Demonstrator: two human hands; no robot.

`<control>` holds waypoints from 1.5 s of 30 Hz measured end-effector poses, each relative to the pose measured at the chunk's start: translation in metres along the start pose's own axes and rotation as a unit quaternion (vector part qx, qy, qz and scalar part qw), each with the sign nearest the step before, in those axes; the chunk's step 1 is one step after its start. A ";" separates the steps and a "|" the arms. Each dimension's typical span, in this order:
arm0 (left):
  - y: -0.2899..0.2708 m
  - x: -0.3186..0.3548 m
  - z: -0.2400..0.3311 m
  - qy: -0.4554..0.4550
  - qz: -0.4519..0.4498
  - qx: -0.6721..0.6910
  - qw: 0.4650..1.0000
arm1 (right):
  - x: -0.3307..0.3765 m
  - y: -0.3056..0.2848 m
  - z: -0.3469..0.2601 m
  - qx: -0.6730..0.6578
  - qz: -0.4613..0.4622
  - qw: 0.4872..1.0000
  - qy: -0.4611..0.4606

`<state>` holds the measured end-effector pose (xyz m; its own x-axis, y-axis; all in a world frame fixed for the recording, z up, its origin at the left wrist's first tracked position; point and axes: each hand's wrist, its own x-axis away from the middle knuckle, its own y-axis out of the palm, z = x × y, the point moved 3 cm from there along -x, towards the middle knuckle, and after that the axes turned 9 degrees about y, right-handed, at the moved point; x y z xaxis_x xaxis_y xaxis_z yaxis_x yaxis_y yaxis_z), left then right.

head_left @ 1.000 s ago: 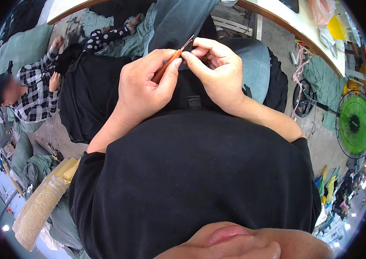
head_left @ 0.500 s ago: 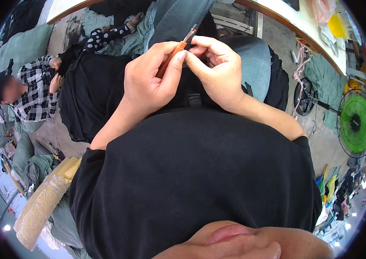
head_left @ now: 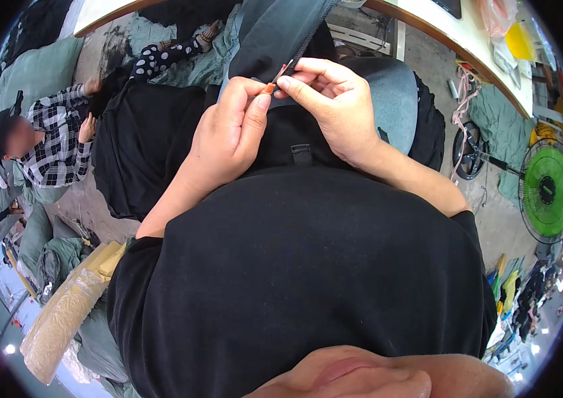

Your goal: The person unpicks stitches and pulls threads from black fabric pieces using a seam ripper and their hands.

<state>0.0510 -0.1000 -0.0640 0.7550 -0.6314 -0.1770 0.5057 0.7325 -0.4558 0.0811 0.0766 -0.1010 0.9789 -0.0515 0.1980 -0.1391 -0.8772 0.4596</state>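
In front of my chest, my left hand [head_left: 227, 129] is closed around a seam ripper [head_left: 269, 87] with an orange handle. Its thin metal tip, with a spot of red, points up and to the right. My right hand [head_left: 342, 109] pinches the edge of a dark grey-green cloth [head_left: 275, 30] close beside that tip. A toothed-looking dark strip runs along this cloth edge up from my fingers. Whether the tip touches the cloth I cannot tell. Black cloth lies below both hands.
A pale table with a brown edge [head_left: 421, 28] spans the top right. A green fan [head_left: 547, 189] stands at right. On the left, a person in a checked shirt [head_left: 56, 142] sits among cloth piles. A plastic-wrapped roll [head_left: 66, 318] lies lower left.
My left hand has shifted slightly down and left, and the seam ripper's handle is now mostly covered by its fingers. My right hand has barely moved. The other person's hands moved apart.
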 end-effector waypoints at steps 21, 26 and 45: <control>0.009 -0.023 0.015 0.139 0.090 -0.151 0.975 | 0.001 -0.005 -0.009 0.181 0.053 0.970 -0.152; 0.005 -0.022 0.020 0.122 0.077 -0.166 0.976 | 0.003 -0.008 -0.008 0.205 0.055 0.967 -0.141; 0.017 -0.038 0.020 0.137 0.135 -0.154 0.969 | 0.003 -0.006 -0.009 0.200 0.064 0.961 -0.180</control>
<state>0.0391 -0.0591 -0.0478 0.6818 -0.5018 -0.5323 0.1236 0.7962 -0.5922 0.0838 0.0865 -0.0951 0.9559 -0.2702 -0.1153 -0.2639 -0.9622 0.0669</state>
